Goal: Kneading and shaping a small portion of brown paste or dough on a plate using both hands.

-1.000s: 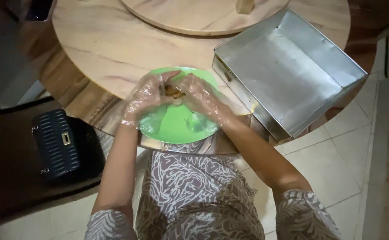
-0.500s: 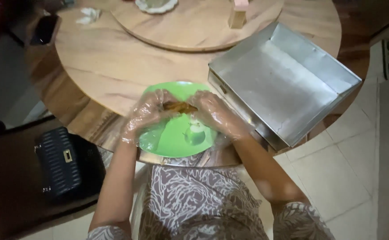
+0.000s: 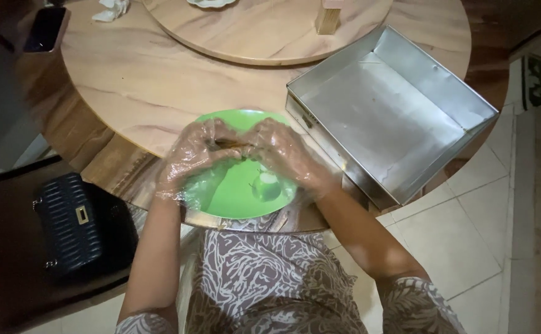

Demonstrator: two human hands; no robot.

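A green plate point(image 3: 236, 192) rests at the near edge of a round wooden table point(image 3: 134, 93). Both hands wear clear plastic gloves. My left hand point(image 3: 187, 161) and my right hand point(image 3: 283, 154) meet above the plate's far half, fingers pinched together on a small brown piece of food point(image 3: 230, 145). A small pale lump point(image 3: 268, 179) lies on the plate under my right hand.
A square metal baking pan point(image 3: 400, 111) sits on the table to the right, overhanging its edge. A wooden turntable point(image 3: 270, 28) occupies the far centre. A dark phone point(image 3: 44, 28) lies far left. A black quilted handbag point(image 3: 81, 226) rests below left.
The view has shifted slightly; my hands stay joined over the plate, kneading the brown piece, and have slid a little toward the plate's far edge.
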